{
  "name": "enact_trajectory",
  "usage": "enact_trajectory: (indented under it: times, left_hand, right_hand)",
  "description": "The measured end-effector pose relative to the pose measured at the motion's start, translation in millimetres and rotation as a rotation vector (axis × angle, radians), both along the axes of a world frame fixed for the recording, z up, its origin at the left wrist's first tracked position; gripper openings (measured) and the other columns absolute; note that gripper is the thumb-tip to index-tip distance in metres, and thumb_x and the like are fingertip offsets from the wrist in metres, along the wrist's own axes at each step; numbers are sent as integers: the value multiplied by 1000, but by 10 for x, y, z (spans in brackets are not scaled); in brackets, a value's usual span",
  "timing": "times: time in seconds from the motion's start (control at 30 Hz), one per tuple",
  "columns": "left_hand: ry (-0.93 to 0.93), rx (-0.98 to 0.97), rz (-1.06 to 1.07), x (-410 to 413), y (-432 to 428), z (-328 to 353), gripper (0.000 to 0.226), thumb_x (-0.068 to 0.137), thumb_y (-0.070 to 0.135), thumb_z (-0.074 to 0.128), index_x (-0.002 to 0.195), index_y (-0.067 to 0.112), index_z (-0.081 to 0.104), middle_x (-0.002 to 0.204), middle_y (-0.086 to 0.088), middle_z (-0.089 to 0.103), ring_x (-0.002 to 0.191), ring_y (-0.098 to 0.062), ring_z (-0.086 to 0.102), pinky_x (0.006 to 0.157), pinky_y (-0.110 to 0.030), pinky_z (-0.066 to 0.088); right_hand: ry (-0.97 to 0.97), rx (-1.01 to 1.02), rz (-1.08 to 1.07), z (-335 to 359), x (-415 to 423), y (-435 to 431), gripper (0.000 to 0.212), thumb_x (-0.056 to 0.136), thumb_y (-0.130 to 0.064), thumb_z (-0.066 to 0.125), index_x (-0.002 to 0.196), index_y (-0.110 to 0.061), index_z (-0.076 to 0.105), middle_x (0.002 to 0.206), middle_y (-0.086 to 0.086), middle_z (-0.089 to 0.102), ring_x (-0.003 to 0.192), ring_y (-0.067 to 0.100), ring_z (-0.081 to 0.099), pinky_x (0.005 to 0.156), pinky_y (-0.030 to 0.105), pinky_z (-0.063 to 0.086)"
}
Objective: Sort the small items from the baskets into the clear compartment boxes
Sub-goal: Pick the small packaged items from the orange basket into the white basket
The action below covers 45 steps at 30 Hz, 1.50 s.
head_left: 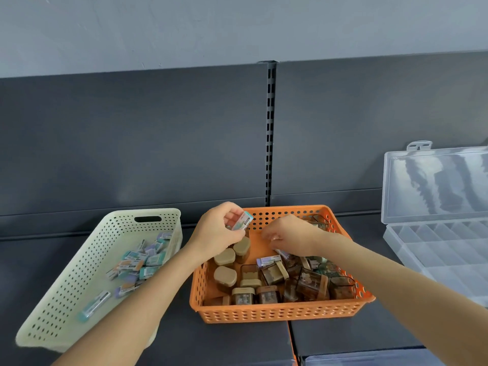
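Left hand (216, 233) pinched an eraser (242, 221) over the orange basket (277, 313). Right hand (287, 235) was inside it, fingers curled, grip unclear from blur. Open clear box (435, 247) sat at far right, well apart.

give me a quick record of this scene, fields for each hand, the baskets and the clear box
left hand: pinches a teal-edged eraser over the orange basket
right hand: fingers curled down inside the orange basket, hold unclear
orange basket contents: brown boxes with tan lids, one purple eraser
cream basket: left of the orange one, holds loose erasers
clear compartment box: far right, lid open
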<state>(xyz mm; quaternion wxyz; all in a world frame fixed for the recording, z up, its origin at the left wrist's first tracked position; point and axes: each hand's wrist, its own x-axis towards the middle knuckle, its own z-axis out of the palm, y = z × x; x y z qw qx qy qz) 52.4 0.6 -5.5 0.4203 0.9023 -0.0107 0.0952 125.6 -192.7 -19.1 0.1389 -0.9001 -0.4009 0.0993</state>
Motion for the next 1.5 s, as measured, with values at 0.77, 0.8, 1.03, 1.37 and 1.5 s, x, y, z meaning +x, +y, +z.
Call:
enact_trajectory:
  times: [0.77,0.8,1.03,1.37,1.5]
  left_hand:
    - [-16,-108,64,-175,369,-59,34,77,12,76,94,35,56,95,12,67,86,-4,65,73,-23,54]
    - [-18,-116,74,-178,387,-59,34,78,12,75,94,34,56,95,12,67,86,-4,65,74,-24,55]
    - [-35,-99,98,-227,523,-38,30,80,11,72,97,34,59,99,11,66,91,-5,64,76,-28,57]
    - [-31,-63,237,-534,1117,-39,27,80,8,70,99,27,65,98,14,66,94,-2,61,79,-22,50]
    - [45,11,322,-687,1450,-100,27,79,6,71,89,29,60,95,11,64,91,-5,60,74,-22,47]
  right_hand:
    - [77,-60,-107,-172,41,256,4,93,-20,57,96,-18,59,100,0,65,89,17,63,79,30,54]
    - [67,22,-144,-124,50,233,5,93,-20,58,98,-19,59,97,-1,65,84,15,63,75,27,54]
    - [230,520,-324,269,-14,286,17,82,-11,72,98,-16,69,92,2,69,76,16,69,69,24,58]
    - [242,596,-249,361,-278,1002,14,82,-9,71,93,-17,71,82,0,69,69,12,69,64,22,58]
    - [167,486,-207,297,-360,1341,25,85,-9,66,108,-19,69,101,-6,66,89,13,66,66,22,58]
